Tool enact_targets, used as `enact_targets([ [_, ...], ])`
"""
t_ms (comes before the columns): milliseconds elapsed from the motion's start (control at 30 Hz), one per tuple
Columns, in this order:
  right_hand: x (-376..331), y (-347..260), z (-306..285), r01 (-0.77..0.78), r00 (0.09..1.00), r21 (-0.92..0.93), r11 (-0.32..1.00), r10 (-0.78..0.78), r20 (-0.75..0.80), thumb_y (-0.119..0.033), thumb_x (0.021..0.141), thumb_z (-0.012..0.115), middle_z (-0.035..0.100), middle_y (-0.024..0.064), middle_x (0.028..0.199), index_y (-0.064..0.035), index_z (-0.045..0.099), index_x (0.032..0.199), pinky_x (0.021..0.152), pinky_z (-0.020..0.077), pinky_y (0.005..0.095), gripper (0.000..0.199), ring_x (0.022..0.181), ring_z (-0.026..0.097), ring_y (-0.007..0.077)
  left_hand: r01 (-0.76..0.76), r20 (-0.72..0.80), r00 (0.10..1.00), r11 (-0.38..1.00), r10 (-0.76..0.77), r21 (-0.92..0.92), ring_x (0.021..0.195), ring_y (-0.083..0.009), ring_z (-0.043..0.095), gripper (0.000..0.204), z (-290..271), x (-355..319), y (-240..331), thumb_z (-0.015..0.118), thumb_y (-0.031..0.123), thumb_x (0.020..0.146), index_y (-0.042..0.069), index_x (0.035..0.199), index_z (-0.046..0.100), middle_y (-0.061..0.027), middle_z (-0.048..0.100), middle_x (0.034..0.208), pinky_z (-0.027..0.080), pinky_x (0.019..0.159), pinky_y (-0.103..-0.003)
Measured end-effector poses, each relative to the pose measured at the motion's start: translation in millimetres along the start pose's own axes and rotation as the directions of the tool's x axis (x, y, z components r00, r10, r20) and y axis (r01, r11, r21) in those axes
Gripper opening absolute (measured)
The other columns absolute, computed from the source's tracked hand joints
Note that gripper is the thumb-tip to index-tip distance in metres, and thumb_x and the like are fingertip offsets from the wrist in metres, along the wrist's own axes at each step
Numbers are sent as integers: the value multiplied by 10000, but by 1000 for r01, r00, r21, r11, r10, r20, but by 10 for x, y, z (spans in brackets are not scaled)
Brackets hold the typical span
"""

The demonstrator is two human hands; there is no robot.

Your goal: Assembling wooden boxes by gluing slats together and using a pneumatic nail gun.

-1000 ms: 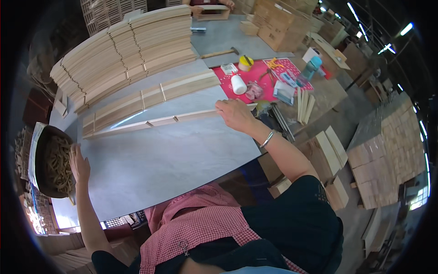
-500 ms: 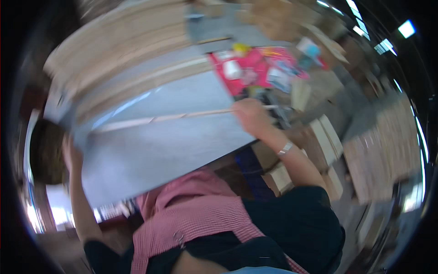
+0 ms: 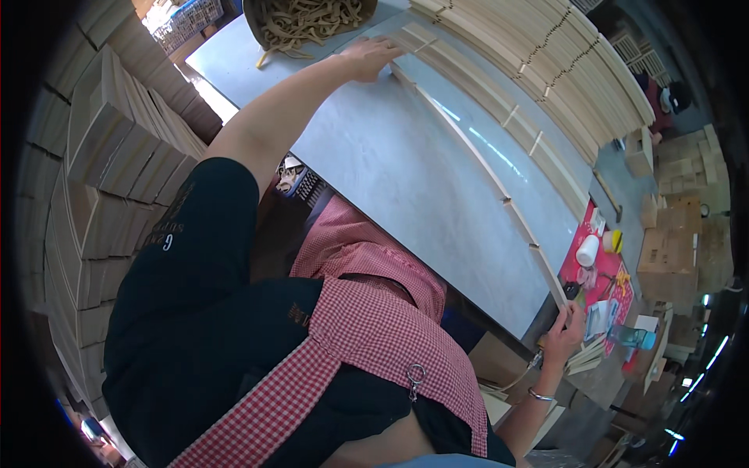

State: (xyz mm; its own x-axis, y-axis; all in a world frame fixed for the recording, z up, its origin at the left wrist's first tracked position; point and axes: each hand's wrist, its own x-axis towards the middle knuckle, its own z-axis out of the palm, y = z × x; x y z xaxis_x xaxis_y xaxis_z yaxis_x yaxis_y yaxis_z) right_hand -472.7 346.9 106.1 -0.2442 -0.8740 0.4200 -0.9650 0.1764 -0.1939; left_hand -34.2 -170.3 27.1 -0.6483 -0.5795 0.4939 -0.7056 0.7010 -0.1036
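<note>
A long, narrow wooden strip (image 3: pixel 468 142) with small notches or joints runs lengthwise over the grey tabletop (image 3: pixel 406 195). At its near right end, my right hand (image 3: pixel 563 334) grips it with fingers closed, just past the table's edge. My left hand (image 3: pixel 368 59) is stretched far forward to the strip's other end, with its fingers bent over that end; the thumb is mostly hidden. Beside my left hand lies a tipped container (image 3: pixel 256 22) of curved wooden pieces (image 3: pixel 312 27). A flat assembly of pale slats (image 3: pixel 499 109) rests beyond the strip.
Large stacks of wooden boards (image 3: pixel 538 47) stand along the far side, and more stacks (image 3: pixel 117 148) rise at the left. A red mat (image 3: pixel 581 242) on the right bears a white bottle (image 3: pixel 587 250) and a tape roll (image 3: pixel 613 242). Beyond it are cardboard boxes (image 3: pixel 667 246).
The view has swung round and sharpened. My left hand has gone from beside the container to the strip's far end. My right hand keeps hold of the near end.
</note>
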Motion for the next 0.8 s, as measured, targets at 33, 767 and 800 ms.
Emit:
enact_targets([
  [33,4,-3,18,-17,1000,-19,1000,17,-7,-40,936,596,687,105,982,-36,637,1103,786,492,396,172,828,627,293,34,127,991,999,-35,9,1183,-304,578,472,-41,37,28,568,-12,853,138,1298,612,-94,640,1274,477,997,-423],
  [767,1211,-1398,1303,-26,883,381,924,-158,443,-49,850,655,676,145,878,-23,654,974,685,506,412,127,697,601,315,625,682,710,604,-177,-494,891,-280,694,533,-458,-363,906,657,93,868,56,1376,498,-179,615,1252,619,736,-384],
  [800,1192,-1548,1306,-24,854,423,906,-201,480,-48,842,677,669,127,876,-25,662,947,681,503,391,109,692,589,283,696,741,656,498,-146,-517,876,-277,695,551,-496,-394,923,661,90,872,65,1392,480,-175,613,1268,623,720,-381],
])
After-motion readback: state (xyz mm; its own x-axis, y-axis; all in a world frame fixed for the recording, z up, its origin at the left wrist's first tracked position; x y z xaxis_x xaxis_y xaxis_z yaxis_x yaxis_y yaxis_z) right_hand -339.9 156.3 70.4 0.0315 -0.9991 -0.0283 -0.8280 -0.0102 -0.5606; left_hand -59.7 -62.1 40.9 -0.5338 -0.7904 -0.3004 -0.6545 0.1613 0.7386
